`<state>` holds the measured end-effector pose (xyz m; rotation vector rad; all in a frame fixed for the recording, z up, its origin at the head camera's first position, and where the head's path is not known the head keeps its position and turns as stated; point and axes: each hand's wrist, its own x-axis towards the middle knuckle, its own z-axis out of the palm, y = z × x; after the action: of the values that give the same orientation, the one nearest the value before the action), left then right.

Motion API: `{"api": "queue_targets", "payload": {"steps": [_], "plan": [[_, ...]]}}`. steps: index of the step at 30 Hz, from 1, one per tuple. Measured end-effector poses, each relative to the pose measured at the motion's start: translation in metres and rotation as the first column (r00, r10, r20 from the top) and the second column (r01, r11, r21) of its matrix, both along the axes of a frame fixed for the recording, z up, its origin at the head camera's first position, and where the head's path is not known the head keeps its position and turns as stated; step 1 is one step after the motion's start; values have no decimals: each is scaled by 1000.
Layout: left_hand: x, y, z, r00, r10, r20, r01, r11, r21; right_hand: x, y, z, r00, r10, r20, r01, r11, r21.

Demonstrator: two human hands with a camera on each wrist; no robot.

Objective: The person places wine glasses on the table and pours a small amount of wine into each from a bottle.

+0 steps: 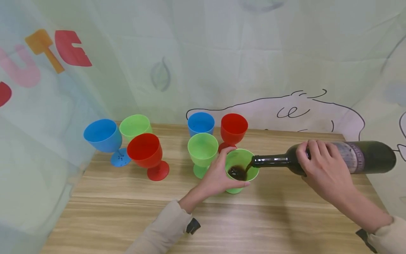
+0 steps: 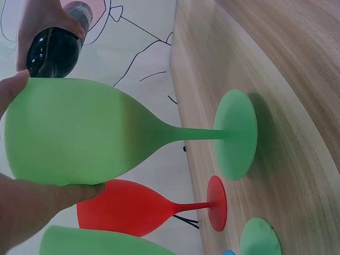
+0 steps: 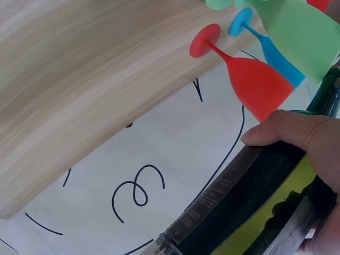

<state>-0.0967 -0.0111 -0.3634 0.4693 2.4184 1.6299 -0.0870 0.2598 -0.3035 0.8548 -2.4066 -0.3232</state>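
On my feed, my left hand [image 1: 219, 178] curls round a green cup [image 1: 241, 159]; from its three o'clock the bottle [image 1: 351, 157], long axis pointing to nine, trickles dark liquid [image 1: 237, 173] in, gripped by my right hand [image 1: 326, 167].

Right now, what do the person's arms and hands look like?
Both arms have light beige, long sleeves. A small black piece pokes out near each sleeve's end. The left hand and right hand wear no gloves.
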Motion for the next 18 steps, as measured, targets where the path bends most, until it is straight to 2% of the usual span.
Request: {"api": "queue_targets", "payload": {"steps": [18], "plan": [[2, -1, -1, 999, -7, -34, 7, 1000, -11, 3, 2, -13, 999, -8, 45, 12, 996, -94]]}}
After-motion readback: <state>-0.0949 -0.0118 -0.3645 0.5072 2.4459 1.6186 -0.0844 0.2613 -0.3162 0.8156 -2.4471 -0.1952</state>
